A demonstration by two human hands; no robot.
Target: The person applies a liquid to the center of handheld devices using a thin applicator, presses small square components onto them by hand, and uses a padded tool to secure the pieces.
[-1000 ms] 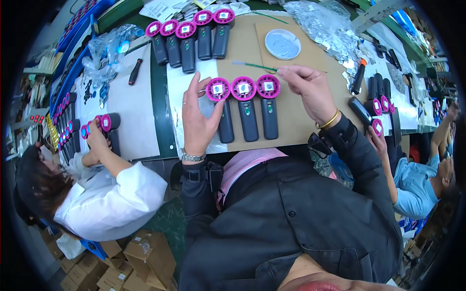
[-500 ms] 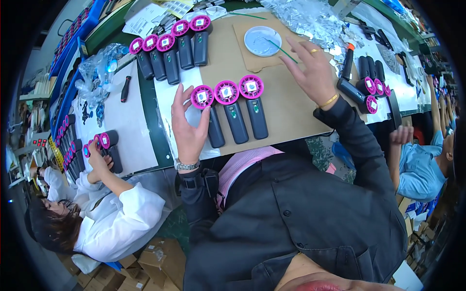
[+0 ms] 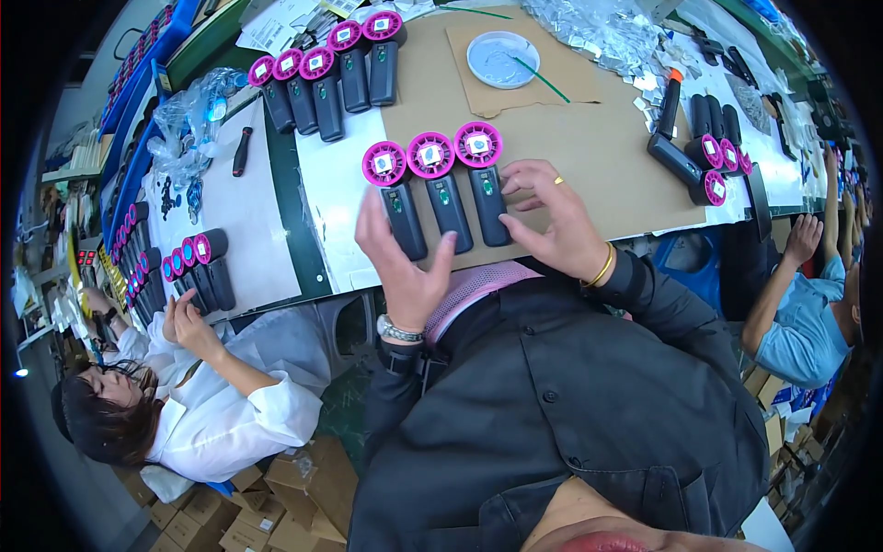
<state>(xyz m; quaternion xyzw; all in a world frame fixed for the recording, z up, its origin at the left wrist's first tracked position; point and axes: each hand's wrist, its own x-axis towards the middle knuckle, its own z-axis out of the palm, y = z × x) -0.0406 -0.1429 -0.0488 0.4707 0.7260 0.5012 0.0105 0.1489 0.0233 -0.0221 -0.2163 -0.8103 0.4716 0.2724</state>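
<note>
Three dark pink-headed devices (image 3: 450,216) lie side by side, mostly on brown cardboard (image 3: 612,170), between left hand (image 3: 405,271) and right hand (image 3: 561,230), both loosely open and gripping nothing, though contact is unclear. Beyond sits a round dish (image 3: 472,69).

A green table (image 3: 299,216) spans the upper half of the frame, bare in a strip left of centre. Cardboard (image 3: 589,166) covers its middle, carrying three fans (image 3: 448,216) side by side near frame centre and, towards the top, a small card (image 3: 464,101) under a dish (image 3: 501,60). Left of the strip, a white sheet (image 3: 253,230) bears a screwdriver (image 3: 242,152) and, lower, a row of fans (image 3: 221,283). Cartons (image 3: 308,478) sit on the floor (image 3: 345,419), lower left.
</note>
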